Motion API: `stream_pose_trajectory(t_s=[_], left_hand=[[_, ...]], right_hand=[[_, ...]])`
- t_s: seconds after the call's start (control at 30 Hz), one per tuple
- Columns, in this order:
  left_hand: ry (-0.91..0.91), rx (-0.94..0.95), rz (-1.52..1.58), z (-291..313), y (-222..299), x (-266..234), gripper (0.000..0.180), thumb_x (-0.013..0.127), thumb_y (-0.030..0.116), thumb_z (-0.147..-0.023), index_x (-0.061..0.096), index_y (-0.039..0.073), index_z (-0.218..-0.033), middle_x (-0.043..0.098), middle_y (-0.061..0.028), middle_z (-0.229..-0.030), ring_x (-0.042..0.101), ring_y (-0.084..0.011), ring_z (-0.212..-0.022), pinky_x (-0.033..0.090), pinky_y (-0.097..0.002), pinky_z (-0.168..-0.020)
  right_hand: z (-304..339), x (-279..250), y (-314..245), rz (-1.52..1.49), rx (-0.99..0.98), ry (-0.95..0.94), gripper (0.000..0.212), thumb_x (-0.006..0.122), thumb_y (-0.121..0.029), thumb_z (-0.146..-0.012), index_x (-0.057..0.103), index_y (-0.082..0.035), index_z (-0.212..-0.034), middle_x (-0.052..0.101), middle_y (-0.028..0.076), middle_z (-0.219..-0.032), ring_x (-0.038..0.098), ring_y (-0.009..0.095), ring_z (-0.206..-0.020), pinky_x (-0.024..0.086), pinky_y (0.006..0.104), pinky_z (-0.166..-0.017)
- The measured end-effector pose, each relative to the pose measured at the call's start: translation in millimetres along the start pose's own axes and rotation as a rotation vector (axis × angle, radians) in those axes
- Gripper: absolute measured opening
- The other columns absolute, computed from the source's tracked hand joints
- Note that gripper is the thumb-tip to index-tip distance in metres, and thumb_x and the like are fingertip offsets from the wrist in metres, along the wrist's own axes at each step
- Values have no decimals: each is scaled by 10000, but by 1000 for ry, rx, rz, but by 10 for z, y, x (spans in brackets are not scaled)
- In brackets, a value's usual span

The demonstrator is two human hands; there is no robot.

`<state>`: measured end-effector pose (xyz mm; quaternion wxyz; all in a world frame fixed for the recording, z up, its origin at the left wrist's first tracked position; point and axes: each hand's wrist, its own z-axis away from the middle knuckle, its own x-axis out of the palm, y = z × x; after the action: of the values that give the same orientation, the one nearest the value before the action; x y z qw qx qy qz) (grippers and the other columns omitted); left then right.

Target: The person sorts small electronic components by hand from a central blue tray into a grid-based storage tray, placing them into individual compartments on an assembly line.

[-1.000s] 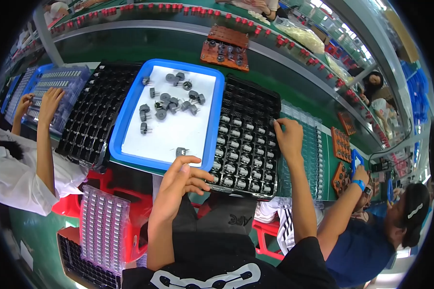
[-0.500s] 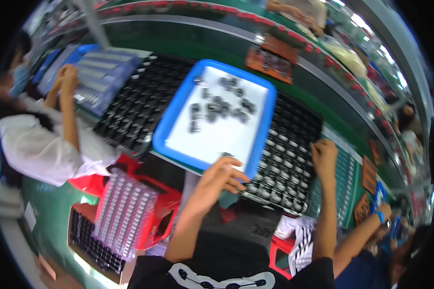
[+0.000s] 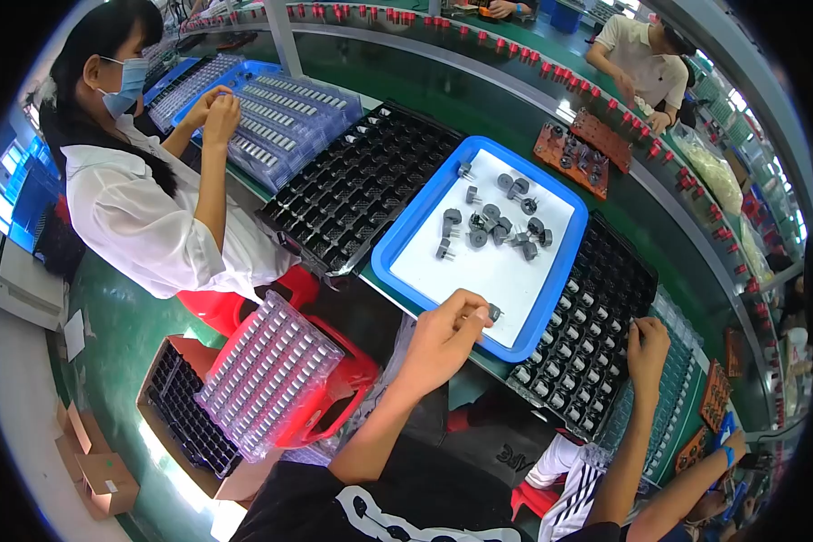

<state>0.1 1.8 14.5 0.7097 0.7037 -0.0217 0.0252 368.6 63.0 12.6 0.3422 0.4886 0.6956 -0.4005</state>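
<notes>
My left hand is closed in a pinch over the near right corner of a blue tray lined with white. Between its thumb and fingertips is a small dark plug-like part. Several similar dark round parts with metal pins lie loose farther back on the lining. My right hand hangs by the right side of a black cell tray, its fingers bent together; whatever they hold, if anything, is hidden. Black parts with pale tops fill that tray's nearer cells.
Another black cell tray lies left of the blue one, beside a seated co-worker. Clear trays of white parts sit beyond. Orange fixtures stand near the conveyor. A red stool and an open carton are at lower left.
My left hand has closed from loosely spread fingers to a pinch on the dark part. The view has shifted, so the scene sits farther right and looks sharper.
</notes>
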Motion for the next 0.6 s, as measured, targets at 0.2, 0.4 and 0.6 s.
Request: stream_pose_trajectory(t_s=[0.2, 0.4, 0.6], left_hand=[[68, 101, -191, -134, 125, -12, 148, 576, 96, -936, 619, -20, -1018, 685, -77, -830, 638, -114, -787, 492, -257, -689], [-189, 292, 141, 317, 646, -5, 170, 562, 108, -947, 625, -23, -860, 665, -119, -867, 612, -170, -735, 499, -299, -686], [-349, 928, 1136, 754, 1390, 221, 326, 520, 270, -919, 520, 70, -661, 555, -109, -639, 555, -245, -497, 468, -380, -515]], right_hand=[[1, -111, -200, 80, -29, 67, 149, 605, -79, -866, 668, 45, -922, 652, 165, -966, 604, 345, -921, 451, 423, -857], [245, -482, -742, -113, 9, 156, 160, 617, -38, -868, 681, 12, -1007, 660, 159, -1050, 608, 320, -1021, 439, 399, -931], [666, -761, -1101, -241, 103, 240, 181, 564, -8, -890, 688, 53, -1007, 679, 152, -1058, 624, 291, -1050, 400, 425, -1024]])
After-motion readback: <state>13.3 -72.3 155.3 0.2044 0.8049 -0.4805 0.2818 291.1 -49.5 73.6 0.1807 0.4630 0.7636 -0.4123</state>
